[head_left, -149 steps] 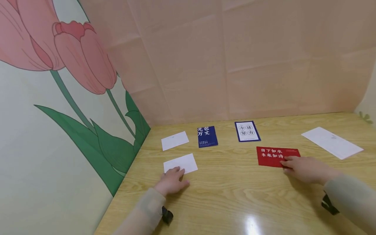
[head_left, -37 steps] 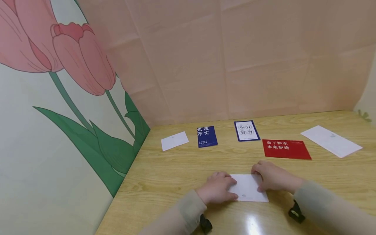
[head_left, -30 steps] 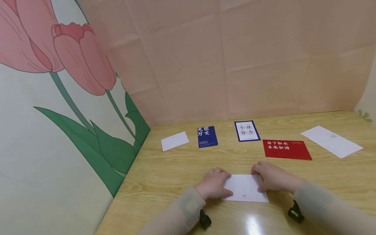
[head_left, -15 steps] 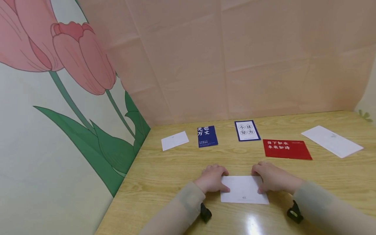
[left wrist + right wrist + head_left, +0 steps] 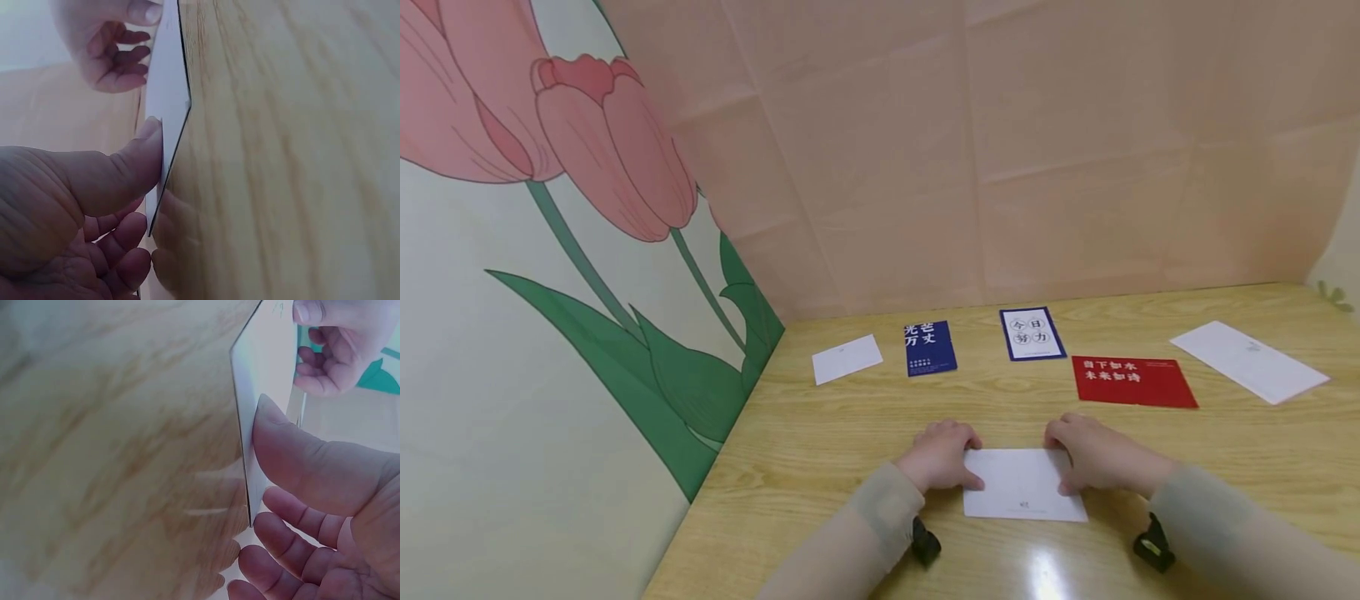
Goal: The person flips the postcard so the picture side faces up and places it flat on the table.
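Note:
A white card (image 5: 1024,483) with a small grey mark near its front edge lies low over the table, wider than deep from where I look. My left hand (image 5: 938,456) holds its left end, thumb on the upper face and fingers curled at the far edge. At the right end, my right hand (image 5: 1093,455) pinches it the same way. Both wrist views show the card (image 5: 169,94) edge-on, close to the wood, with a dark thin rim. The left thumb (image 5: 119,178) and the right thumb (image 5: 306,462) press flat on it.
Beyond the hands lie a small white card (image 5: 847,360), a blue card (image 5: 930,354), a blue-bordered card (image 5: 1032,346), a red card (image 5: 1131,387) and a larger white card (image 5: 1250,362). A tulip-printed wall (image 5: 610,142) bounds the table (image 5: 820,517) on the left, pink cloth (image 5: 1037,150) the back.
Since five seconds ago, the white card has come from the left to the front middle. The red card has shifted right and back, released by my right hand. My left hand re-gripped the card's left end.

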A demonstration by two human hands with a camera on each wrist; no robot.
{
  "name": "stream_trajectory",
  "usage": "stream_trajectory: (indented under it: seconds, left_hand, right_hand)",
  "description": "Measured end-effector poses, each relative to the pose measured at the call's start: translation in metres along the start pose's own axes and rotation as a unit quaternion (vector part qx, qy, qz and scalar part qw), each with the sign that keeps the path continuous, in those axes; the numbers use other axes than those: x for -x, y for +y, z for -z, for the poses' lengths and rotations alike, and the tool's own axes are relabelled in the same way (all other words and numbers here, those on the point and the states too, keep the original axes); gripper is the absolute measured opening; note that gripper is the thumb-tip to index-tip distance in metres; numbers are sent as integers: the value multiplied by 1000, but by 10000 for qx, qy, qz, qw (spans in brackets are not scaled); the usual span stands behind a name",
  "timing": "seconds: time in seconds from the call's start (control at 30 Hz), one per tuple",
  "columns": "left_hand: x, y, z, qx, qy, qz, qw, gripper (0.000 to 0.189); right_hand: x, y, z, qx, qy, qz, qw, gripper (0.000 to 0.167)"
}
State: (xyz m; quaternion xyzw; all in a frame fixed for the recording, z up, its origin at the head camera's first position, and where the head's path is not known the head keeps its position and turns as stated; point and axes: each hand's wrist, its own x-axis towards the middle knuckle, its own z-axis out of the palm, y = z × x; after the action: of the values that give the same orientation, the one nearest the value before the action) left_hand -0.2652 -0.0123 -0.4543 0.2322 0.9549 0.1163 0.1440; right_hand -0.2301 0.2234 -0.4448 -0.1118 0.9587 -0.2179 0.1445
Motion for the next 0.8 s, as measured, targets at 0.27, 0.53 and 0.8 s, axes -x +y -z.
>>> stream_trajectory:
  seconds: [0.27,0.53,0.8]
  left_hand:
    - [0,2,-1,-38,52,130,9999,45]
    - [2,2,0,-13,53,258,9997,45]
    - [5,6,2,-80,125,310,9994,46]
  right_hand:
    - [0,0,0,9,3,5,10000,55]
    - [-2,3,-2,13,-1,10,10000,56]
    - [-1,1,-1,-15,0,1,10000,55]
